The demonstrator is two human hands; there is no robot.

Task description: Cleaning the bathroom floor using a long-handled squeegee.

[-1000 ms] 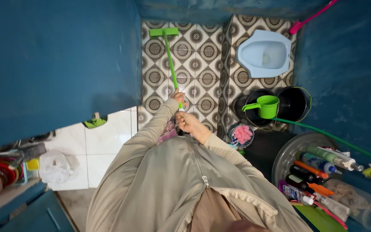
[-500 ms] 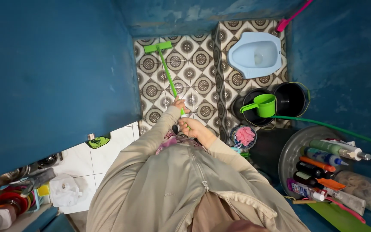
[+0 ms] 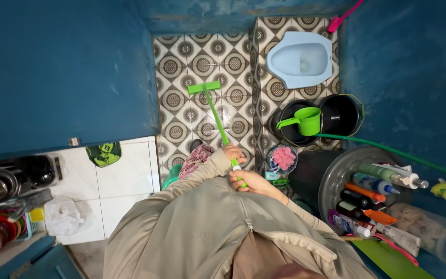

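I hold a green floor squeegee [image 3: 213, 111] by its long handle with both hands. My left hand [image 3: 232, 153] grips the handle higher up; my right hand [image 3: 250, 180] grips its near end, close to my beige jacket. The flat green head rests on the patterned floor tiles [image 3: 174, 67], about mid-floor, left of the raised tiled step. The handle slants from the head down to my hands.
A pale blue squat toilet [image 3: 300, 58] sits on the raised step. Two black buckets [image 3: 339, 114] with a green scoop [image 3: 305, 121] and a green hose [image 3: 388, 152] stand right. A basin of bottles [image 3: 372, 191] is at my right. Blue walls [image 3: 63, 72] close both sides.
The squeegee head has been pulled from the far wall back toward me over the tiles. Both hands have drawn in closer to my chest.
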